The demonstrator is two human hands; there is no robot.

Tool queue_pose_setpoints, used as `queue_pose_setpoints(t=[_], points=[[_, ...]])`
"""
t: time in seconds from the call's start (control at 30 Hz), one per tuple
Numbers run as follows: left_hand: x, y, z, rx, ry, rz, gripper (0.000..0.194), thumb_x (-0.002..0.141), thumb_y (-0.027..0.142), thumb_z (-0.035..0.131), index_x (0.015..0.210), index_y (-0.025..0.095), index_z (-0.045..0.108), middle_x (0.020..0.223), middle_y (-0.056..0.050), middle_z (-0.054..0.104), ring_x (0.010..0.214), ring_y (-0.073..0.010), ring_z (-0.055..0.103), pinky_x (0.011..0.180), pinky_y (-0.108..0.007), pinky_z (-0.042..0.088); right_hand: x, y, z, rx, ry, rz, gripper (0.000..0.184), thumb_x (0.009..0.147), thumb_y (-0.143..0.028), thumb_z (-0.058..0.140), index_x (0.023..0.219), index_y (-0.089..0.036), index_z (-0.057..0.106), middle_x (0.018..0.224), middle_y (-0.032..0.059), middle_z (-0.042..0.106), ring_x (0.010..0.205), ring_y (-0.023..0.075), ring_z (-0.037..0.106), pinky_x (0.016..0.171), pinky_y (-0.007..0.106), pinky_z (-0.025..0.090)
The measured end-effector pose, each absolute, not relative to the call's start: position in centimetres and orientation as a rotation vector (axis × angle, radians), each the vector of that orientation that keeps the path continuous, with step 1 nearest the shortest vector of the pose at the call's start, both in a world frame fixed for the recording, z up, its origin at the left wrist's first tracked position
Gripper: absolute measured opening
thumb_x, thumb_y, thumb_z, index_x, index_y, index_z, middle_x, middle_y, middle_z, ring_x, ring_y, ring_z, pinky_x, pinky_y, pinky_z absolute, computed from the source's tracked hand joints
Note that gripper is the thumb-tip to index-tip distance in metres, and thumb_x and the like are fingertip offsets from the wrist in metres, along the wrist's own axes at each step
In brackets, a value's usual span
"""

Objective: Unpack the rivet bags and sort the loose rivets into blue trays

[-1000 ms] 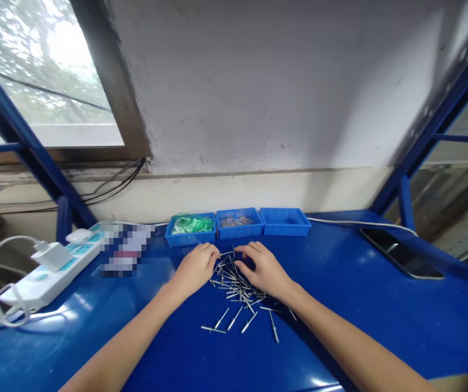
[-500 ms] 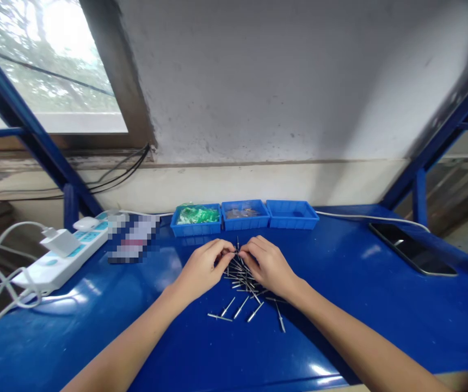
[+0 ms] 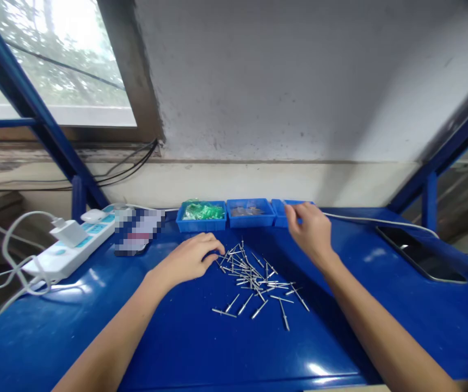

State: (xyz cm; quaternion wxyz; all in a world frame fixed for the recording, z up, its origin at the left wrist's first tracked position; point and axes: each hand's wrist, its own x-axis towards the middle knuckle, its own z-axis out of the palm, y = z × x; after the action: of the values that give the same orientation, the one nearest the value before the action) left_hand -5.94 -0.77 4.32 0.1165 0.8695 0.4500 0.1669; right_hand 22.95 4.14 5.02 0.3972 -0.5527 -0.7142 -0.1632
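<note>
Loose metal blind rivets (image 3: 250,272) lie in a jumbled heap on the blue tabletop (image 3: 185,337). At the heap's left edge is my left hand (image 3: 193,257), its fingers curved and the thumb a little apart from them, close to one rivet. I see nothing held in it. My right hand (image 3: 312,231) is raised at the front of the right-hand blue bin (image 3: 279,213), covering much of it. Its fingers are curled together; what they hold, if anything, is hidden.
A blue bin with green plastic packing (image 3: 203,211) and a middle bin (image 3: 252,219) holding small parts stand along the back. To the left are a white power strip (image 3: 60,261) with cables and a pixelated object (image 3: 138,233). A black phone (image 3: 422,256) lies right.
My hands, together over the rivets before, have separated. The right one has moved up and right to the right-hand bin; the left has shifted left. More of the heap shows.
</note>
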Motion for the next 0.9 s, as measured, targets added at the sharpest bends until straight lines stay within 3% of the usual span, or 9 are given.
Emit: queue_pose_setpoints(t=[0.07, 0.2, 0.37, 0.57, 0.73, 0.9], points=[[-6.8, -0.5, 3.9, 2.559, 1.307, 0.367, 0.012, 0.084, 0.023, 0.057, 0.093, 0.026, 0.063, 0.101, -0.002, 0.056, 0.095, -0.02, 0.051, 0.085, -0.034, 0.04, 25.0, 5.4, 4.6, -1.691, -1.738, -0.376, 0.041, 0.09, -0.046, 0.04, 0.099, -0.014, 0.063, 0.082, 0.0101, 0.065, 0.078, 0.0225, 0.059, 0.066, 0.031, 0.041], [-6.8, -0.5, 3.5, 2.519, 1.273, 0.267, 0.004, 0.083, 0.025, 0.059, 0.084, 0.024, 0.063, 0.099, -0.002, 0.055, 0.093, -0.0199, 0.048, 0.086, -0.036, 0.037, 25.7, 5.6, 2.7, -1.835, -1.854, -0.179, 0.043, 0.088, -0.047, 0.042, 0.108, -0.013, 0.061, 0.09, 0.0125, 0.066, 0.084, 0.0253, 0.061, 0.069, 0.033, 0.044], [-5.7, -1.3, 4.0, 2.519, 1.293, 0.252, 0.011, 0.084, 0.017, 0.051, 0.075, 0.02, 0.057, 0.102, -0.004, 0.053, 0.095, -0.021, 0.045, 0.084, -0.035, 0.037, 21.4, 3.3, 2.2, -1.351, -2.087, 0.002, 0.035, 0.089, -0.04, 0.044, 0.108, -0.015, 0.06, 0.085, 0.0088, 0.063, 0.086, 0.0228, 0.058, 0.078, 0.036, 0.045], [-5.2, -1.6, 4.9, 2.311, 1.231, 0.494, 0.016, 0.09, 0.017, 0.036, 0.088, 0.022, 0.052, 0.081, 0.0, 0.055, 0.08, -0.0155, 0.051, 0.073, -0.027, 0.041, 17.9, -0.1, 2.9, -0.843, -2.296, 0.118, 0.03, 0.089, -0.035, 0.048, 0.112, -0.017, 0.056, 0.086, 0.0074, 0.062, 0.08, 0.0197, 0.054, 0.073, 0.035, 0.044], [-4.0, -1.8, 4.8, 2.08, 1.185, 0.702, 0.012, 0.09, 0.018, 0.036, 0.094, 0.022, 0.047, 0.072, 0.003, 0.057, 0.068, -0.0117, 0.054, 0.066, -0.023, 0.041, 17.0, -1.0, 2.3, -0.755, -2.329, 0.056, 0.017, 0.091, -0.026, 0.046, 0.097, -0.018, 0.059, 0.083, 0.0067, 0.062, 0.074, 0.0169, 0.053, 0.069, 0.031, 0.042], [-3.2, -2.1, 4.4, 2.057, 1.188, 0.75, 0.012, 0.09, 0.025, 0.041, 0.098, 0.022, 0.049, 0.071, 0.003, 0.056, 0.068, -0.0124, 0.053, 0.066, -0.025, 0.043, 17.0, -0.8, 2.1, -0.808, -2.284, 0.018, 0.017, 0.092, -0.025, 0.043, 0.09, -0.018, 0.059, 0.078, 0.0064, 0.061, 0.072, 0.0164, 0.053, 0.067, 0.03, 0.041]])
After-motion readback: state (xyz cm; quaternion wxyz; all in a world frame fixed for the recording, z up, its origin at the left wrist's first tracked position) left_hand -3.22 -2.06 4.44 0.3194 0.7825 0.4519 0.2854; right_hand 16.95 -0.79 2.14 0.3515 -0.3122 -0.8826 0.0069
